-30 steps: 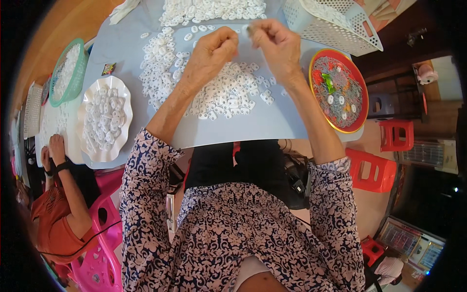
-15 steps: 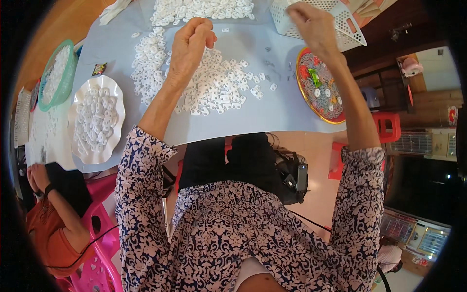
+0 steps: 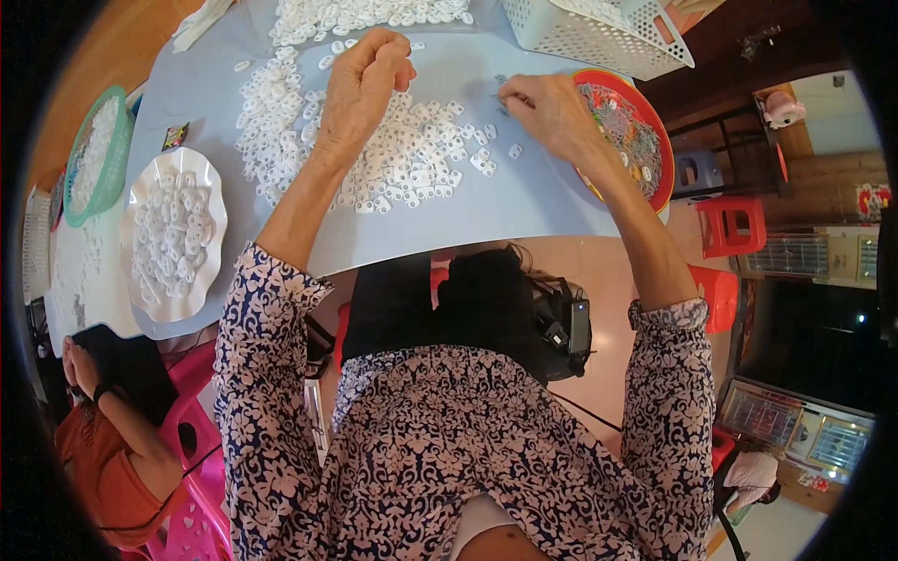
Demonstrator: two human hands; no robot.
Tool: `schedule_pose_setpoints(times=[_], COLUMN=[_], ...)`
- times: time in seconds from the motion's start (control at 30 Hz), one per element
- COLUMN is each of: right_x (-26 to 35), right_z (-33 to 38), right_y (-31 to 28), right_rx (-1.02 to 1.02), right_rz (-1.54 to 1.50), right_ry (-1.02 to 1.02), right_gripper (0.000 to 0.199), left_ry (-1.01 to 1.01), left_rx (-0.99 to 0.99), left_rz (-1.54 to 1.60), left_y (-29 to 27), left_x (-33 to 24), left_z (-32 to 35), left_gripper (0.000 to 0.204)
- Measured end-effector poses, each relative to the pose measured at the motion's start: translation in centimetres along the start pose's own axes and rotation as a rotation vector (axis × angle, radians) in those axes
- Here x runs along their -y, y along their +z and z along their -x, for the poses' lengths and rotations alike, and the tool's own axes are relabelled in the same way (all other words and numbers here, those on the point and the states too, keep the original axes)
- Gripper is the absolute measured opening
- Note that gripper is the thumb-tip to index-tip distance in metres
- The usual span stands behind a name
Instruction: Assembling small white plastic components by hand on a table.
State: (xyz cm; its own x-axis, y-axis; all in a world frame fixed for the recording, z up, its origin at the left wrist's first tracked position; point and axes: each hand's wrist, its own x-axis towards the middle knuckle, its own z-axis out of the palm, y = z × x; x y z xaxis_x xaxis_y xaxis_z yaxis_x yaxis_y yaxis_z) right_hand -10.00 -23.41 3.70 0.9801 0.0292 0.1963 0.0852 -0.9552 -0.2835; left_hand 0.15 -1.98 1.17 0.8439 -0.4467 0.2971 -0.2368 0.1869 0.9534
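Observation:
My left hand [image 3: 360,98] is curled closed above the pile of small white oval plastic pieces [image 3: 407,154]; whatever its fingers hold is hidden. To the right, my right hand [image 3: 552,112] is low over the table, thumb and fingertips pinched together beside a few small grey bits [image 3: 501,82]. I cannot make out what is in that pinch. Its wrist and forearm pass in front of a red round tray [image 3: 666,140] filled with small grey parts and a few coloured and white ones. A few loose white pieces lie between the pile and my right hand.
A white perforated basket [image 3: 599,42] stands at the far right. At left are a scalloped white dish [image 3: 220,220] and a green basket [image 3: 122,154], both holding white pieces. More white pieces lie at the far edge. Another person's hands [image 3: 79,365] rest at lower left.
My right hand has come down from in front of the white basket, to the left and nearer, to the grey bits on the table. The left hand stays closed in about the same place.

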Motion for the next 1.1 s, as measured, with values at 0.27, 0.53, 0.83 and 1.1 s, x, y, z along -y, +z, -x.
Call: schedule_pose_setpoints(times=[0.27,0.53,0.83,1.1], right_x=[1.9,0.6,0.4,-0.8], right_z=[0.6,0.1,-2.2,-7.5], right_y=[0.2,-0.6,0.7,3.1], right_rx=[0.148,-0.030,-0.181,-0.114], right_rz=[-0.099,-0.178,-0.054,0.050], right_ry=[-0.127,-0.034,-0.099,-0.237], right_gripper=[0.014,0.015,0.015,0.018], left_ry=[0.031,0.036,0.009,0.014], left_rx=[-0.007,0.001,-0.042,-0.125], left_rz=[-0.019,-0.050,-0.048,0.035], left_y=[0.1,0.0,-0.5,-0.9], left_x=[-0.1,0.2,-0.3,0.0], left_z=[0.6,0.4,0.5,-0.3], left_gripper=[0.026,0.026,0.026,0.027])
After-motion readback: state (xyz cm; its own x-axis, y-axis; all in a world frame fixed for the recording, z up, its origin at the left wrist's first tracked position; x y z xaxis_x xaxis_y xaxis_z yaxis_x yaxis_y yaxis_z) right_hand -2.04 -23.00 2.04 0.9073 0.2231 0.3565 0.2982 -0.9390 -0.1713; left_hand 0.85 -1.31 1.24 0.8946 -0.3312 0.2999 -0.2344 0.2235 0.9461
